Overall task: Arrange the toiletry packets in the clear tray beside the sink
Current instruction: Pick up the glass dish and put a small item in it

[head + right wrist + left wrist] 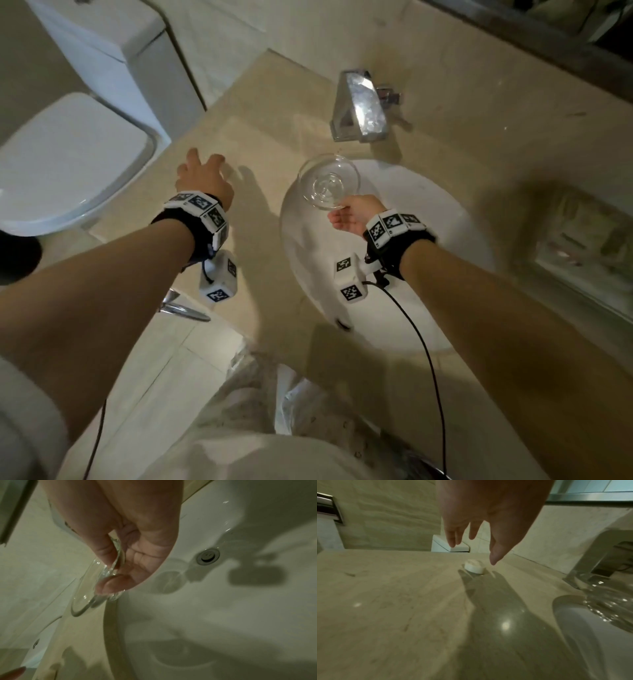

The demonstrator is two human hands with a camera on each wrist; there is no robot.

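Observation:
A small round white toiletry item [474,566] lies on the beige counter [260,219], left of the sink. My left hand [202,168] hovers just above it with fingers spread and straight, touching nothing; the left wrist view shows the thumb tip beside it [473,550]. In the head view the hand hides the item. My right hand [342,212] pinches the rim of a round clear glass dish [329,181] between thumb and fingers [111,573]. The dish [89,599] is tilted, empty and held over the sink's left edge.
The white sink basin [394,274] with its drain [207,556] sits mid-counter, a chrome tap [359,106] behind it. A blurred rectangular clear tray [579,240] stands right of the sink, contents unclear. A toilet [68,161] stands beyond the counter's left edge.

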